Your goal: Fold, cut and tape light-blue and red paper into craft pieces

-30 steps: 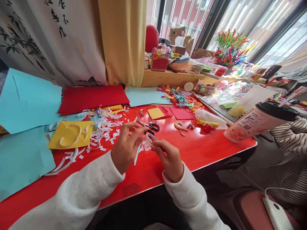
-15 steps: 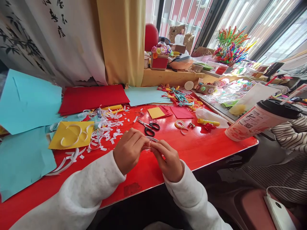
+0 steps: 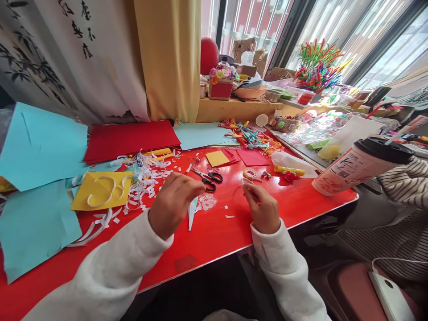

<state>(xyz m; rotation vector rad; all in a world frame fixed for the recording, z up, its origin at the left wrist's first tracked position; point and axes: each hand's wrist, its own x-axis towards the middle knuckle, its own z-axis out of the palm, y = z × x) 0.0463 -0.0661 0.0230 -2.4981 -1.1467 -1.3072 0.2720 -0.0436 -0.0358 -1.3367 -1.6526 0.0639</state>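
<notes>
Head view, paper strip (image 3: 246, 181), in right hand (image 3: 265, 208)

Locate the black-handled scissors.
Head view, around mid-frame: the scissors lie on the red table, just beyond the left hand, on the near side of the yellow paper square.

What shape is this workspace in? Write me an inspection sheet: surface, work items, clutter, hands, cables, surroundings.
Surface: red table, glossy, with a dark patch near the front edge.
Work items: curled white strips on a yellow card; scissors beyond the left hand.
Clutter: white paper scraps beside the card; drink cup near the right end.
Hands: right hand pinches a thin white strip; left hand raised, contents unclear.
Cables: white cable at a white device, off the table.
Surroundings: yellow curtain; striped sleeve at right.
</notes>
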